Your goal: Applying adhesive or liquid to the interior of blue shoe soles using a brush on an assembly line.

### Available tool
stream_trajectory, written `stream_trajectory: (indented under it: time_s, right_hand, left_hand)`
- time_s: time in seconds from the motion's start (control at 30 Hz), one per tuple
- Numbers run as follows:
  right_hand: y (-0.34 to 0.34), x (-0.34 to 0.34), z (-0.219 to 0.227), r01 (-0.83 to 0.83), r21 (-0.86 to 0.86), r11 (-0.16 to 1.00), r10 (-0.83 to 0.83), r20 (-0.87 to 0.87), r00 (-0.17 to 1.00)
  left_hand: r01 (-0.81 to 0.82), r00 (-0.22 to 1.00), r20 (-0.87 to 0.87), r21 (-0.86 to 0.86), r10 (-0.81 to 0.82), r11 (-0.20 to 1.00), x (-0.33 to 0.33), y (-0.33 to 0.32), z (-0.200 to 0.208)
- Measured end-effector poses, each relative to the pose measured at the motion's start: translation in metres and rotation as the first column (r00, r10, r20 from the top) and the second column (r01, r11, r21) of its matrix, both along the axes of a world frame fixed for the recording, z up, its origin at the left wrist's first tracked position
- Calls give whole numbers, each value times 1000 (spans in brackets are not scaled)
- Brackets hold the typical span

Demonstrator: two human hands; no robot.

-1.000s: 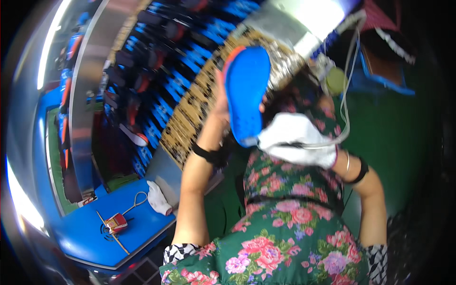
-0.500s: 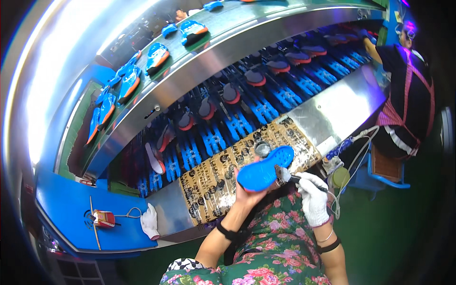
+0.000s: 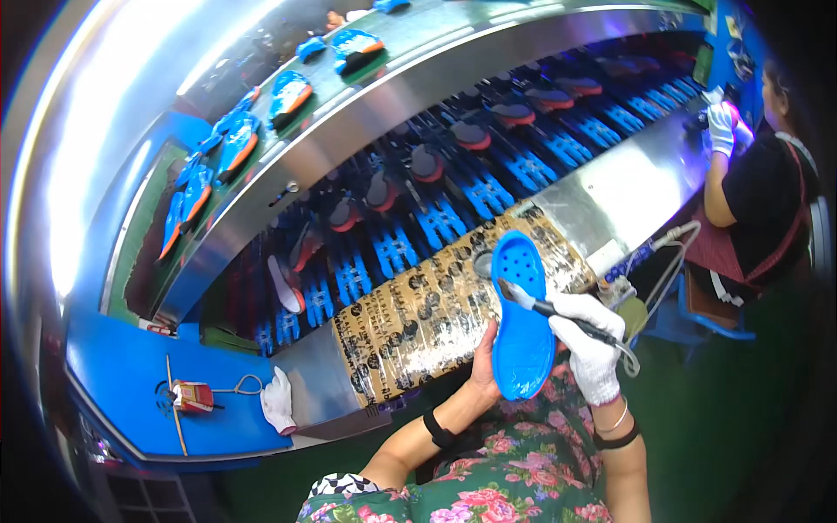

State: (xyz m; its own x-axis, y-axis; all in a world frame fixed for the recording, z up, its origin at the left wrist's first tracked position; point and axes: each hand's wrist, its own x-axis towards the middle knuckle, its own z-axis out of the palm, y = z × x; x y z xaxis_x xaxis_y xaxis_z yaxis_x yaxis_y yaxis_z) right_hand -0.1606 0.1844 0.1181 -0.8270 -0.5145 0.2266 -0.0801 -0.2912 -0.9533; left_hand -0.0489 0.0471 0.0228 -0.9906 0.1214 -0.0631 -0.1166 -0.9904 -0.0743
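A blue shoe sole (image 3: pixel 521 353), its upper face hollow with a raised rim and small holes at the far end, stands lengthwise before me. My bare left hand (image 3: pixel 484 364) is closed on its left edge; the fingers beneath are hidden. In a white glove, my right hand (image 3: pixel 591 349) grips the dark handle of a brush (image 3: pixel 545 308). The brush head lies over the sole's inner face, just below the holes. Partly hidden behind the sole is a small round cup (image 3: pixel 482 261) on the taped cardboard (image 3: pixel 418 322).
Beyond the cardboard runs a rack with blue clamps (image 3: pixel 440 222) and several dark soles (image 3: pixel 427 161). Blue and orange soles (image 3: pixel 237 148) lie on the upper belt. A spare white glove (image 3: pixel 278 401) rests at left near a red box (image 3: pixel 193 397). A co-worker (image 3: pixel 758 183) sits at right.
The sole has turned from slanting to nearly upright, its holed end pointing away. The brush has moved from its edge onto the inner face. The co-worker has turned, a gloved hand now showing.
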Motion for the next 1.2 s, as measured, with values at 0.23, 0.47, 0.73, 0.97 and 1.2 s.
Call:
stream_trajectory:
  time_s: [0.23, 0.47, 0.73, 0.97, 1.2]
  right_hand:
    - [-8, -12, 32, 99, -41, 994, -106, -482, 870]
    - [-5, -25, 36, 165, 1, 986, -97, -806, 584]
    - [-3, -5, 17, 68, 48, 997, 1, -820, 573]
    - [1, -3, 8, 198, 61, 978, -80, -772, 631]
    - [3, -6, 4, 168, -37, 985, -160, -563, 811]
  left_hand:
    - [-69, 968, -239, 34, 76, 997, -15, 3, 22]
    - [-214, 975, -81, -76, 208, 974, -5, 4, -9]
    - [-163, 980, 39, -406, 195, 899, -2, 4, -5]
    - [-119, 954, 162, -569, 252, 814, -9, 3, 11]
    - [-234, 969, -65, -526, 236, 817, -34, -1, 22]
